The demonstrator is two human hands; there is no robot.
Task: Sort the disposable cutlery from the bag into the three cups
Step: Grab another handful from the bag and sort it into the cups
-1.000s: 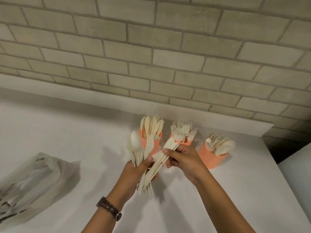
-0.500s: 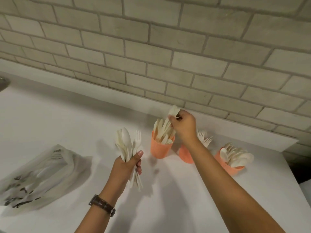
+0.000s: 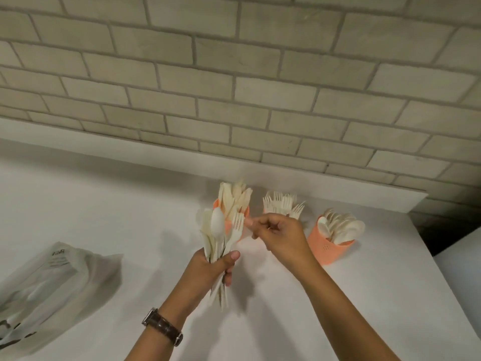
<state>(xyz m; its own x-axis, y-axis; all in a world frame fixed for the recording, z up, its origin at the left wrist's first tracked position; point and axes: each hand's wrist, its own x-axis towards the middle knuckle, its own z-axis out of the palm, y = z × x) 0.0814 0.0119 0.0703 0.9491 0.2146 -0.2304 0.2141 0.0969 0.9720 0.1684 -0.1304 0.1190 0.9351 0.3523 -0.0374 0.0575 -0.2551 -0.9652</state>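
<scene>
My left hand [image 3: 208,269] grips a bundle of pale disposable cutlery [image 3: 217,235], with a spoon and a fork showing at its top. My right hand [image 3: 279,237] is empty; its index fingertip and thumb reach up to the tines of that fork [image 3: 237,222]. Three orange cups stand near the wall: the knife cup [image 3: 246,213] behind the bundle, the fork cup, mostly hidden behind my right hand with its forks [image 3: 282,204] sticking out, and the spoon cup [image 3: 330,252] on the right. The translucent bag [image 3: 54,285] lies flat at the left.
Everything sits on a white counter [image 3: 286,321] against a pale brick wall [image 3: 234,87]. The counter ends at the right, just past the spoon cup, with a dark gap [image 3: 440,230] beyond. A brown watch is on my left wrist [image 3: 162,325].
My right hand has let go of the knives at the knife cup and come back down and left to the bundle. My left hand has lifted the bundle closer to the cups.
</scene>
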